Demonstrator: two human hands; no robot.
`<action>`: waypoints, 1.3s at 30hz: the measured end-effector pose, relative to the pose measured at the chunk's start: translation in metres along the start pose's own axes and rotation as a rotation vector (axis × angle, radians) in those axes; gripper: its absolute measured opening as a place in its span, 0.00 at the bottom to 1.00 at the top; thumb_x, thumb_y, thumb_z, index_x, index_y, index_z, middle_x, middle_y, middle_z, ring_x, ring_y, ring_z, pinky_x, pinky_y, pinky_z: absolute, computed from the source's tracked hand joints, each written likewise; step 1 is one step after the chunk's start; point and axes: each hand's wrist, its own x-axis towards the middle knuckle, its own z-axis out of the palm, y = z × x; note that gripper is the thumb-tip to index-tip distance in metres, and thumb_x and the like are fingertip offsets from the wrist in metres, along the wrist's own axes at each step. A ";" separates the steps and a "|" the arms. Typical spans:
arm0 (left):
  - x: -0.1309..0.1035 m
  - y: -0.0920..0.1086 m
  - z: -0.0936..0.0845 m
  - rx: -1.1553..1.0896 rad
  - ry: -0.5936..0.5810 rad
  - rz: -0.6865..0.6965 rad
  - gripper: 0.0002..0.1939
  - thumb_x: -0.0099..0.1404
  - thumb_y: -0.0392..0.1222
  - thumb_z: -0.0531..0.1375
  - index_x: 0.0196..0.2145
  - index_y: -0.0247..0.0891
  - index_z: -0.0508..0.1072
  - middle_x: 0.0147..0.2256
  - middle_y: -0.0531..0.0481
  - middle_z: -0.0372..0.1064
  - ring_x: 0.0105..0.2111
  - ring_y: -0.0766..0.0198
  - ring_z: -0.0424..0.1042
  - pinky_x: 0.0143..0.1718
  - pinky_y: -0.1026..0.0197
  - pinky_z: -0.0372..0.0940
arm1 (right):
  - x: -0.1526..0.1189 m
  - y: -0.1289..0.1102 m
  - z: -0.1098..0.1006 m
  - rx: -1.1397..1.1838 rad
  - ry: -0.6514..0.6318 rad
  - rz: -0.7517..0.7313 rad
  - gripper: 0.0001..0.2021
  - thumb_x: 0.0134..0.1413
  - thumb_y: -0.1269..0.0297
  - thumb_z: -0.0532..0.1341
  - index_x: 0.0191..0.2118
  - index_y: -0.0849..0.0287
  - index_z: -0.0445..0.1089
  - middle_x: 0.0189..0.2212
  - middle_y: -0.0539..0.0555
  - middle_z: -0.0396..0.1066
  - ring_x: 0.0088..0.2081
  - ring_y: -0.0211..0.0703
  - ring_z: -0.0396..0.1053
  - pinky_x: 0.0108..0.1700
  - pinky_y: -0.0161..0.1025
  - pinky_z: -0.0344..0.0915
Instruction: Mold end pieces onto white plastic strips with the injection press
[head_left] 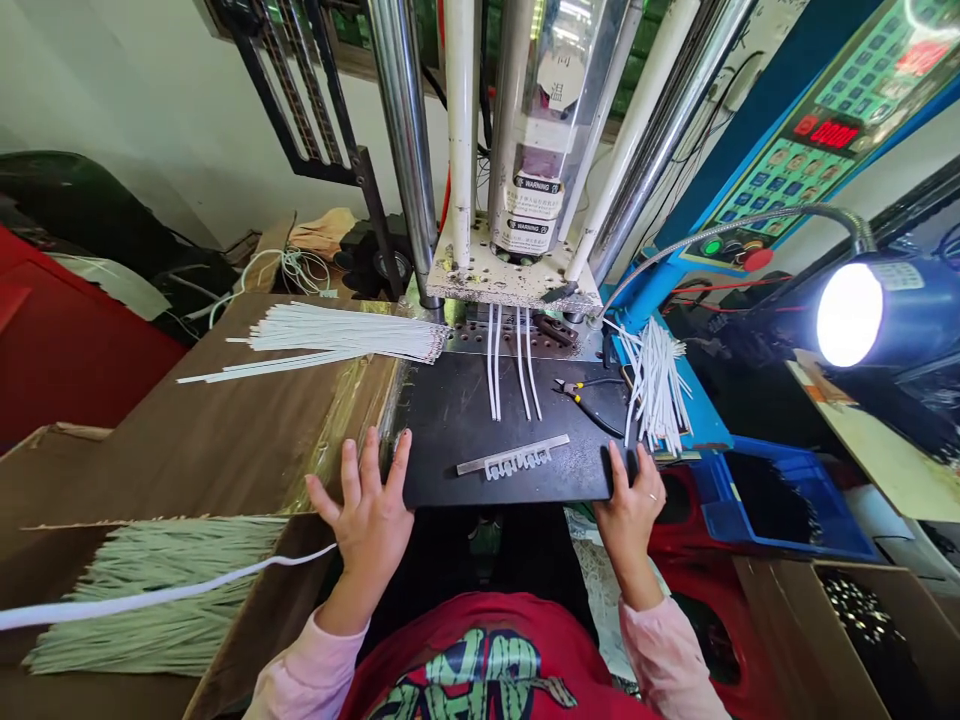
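Observation:
My left hand lies with fingers spread at the left front corner of the black work plate, by a cardboard sheet. At the plate's right front corner rests my right hand, fingers apart, a ring on one. Neither holds anything. Between them on the plate lies a metal bar with a small comb-like moulded piece against it. Several white cables run out from under the press head. Pliers with yellow and black handles lie near the right edge.
A bundle of white cables lies on the cardboard at left; another cable bundle hangs at right. A lit lamp, a control panel and a blue bin stand right. A box below left holds pale cables.

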 end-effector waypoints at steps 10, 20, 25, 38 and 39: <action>0.000 0.007 -0.017 -0.195 -0.154 0.231 0.35 0.65 0.48 0.64 0.67 0.50 0.59 0.67 0.40 0.55 0.67 0.43 0.53 0.67 0.32 0.40 | 0.024 -0.003 -0.036 0.356 -0.267 -0.261 0.37 0.56 0.48 0.65 0.69 0.47 0.55 0.70 0.62 0.47 0.68 0.65 0.50 0.63 0.63 0.54; 0.031 0.043 -0.001 -0.485 -0.198 0.266 0.08 0.71 0.40 0.58 0.45 0.42 0.76 0.43 0.48 0.76 0.43 0.57 0.71 0.45 0.54 0.60 | 0.063 -0.100 -0.014 0.901 -0.344 -0.249 0.12 0.67 0.58 0.57 0.41 0.52 0.78 0.44 0.54 0.79 0.51 0.50 0.73 0.62 0.56 0.58; 0.028 0.034 -0.009 -0.627 -0.213 0.238 0.08 0.72 0.39 0.56 0.45 0.41 0.75 0.42 0.49 0.78 0.42 0.59 0.75 0.46 0.56 0.63 | 0.075 -0.099 -0.025 1.401 -0.329 0.243 0.12 0.63 0.54 0.58 0.34 0.56 0.72 0.34 0.53 0.75 0.37 0.46 0.74 0.46 0.45 0.71; 0.040 0.015 -0.009 -0.915 -0.303 -0.003 0.10 0.66 0.41 0.60 0.45 0.41 0.72 0.36 0.52 0.74 0.34 0.62 0.73 0.40 0.60 0.66 | 0.021 0.110 -0.091 0.681 -1.120 0.246 0.25 0.52 0.41 0.65 0.42 0.59 0.80 0.42 0.61 0.80 0.45 0.57 0.76 0.50 0.48 0.72; 0.042 0.016 -0.009 -0.912 -0.291 0.005 0.08 0.67 0.40 0.59 0.44 0.41 0.72 0.37 0.52 0.74 0.34 0.62 0.73 0.40 0.60 0.65 | 0.015 0.116 -0.089 0.619 -1.092 0.248 0.27 0.51 0.39 0.65 0.43 0.59 0.81 0.44 0.61 0.79 0.47 0.60 0.76 0.53 0.50 0.71</action>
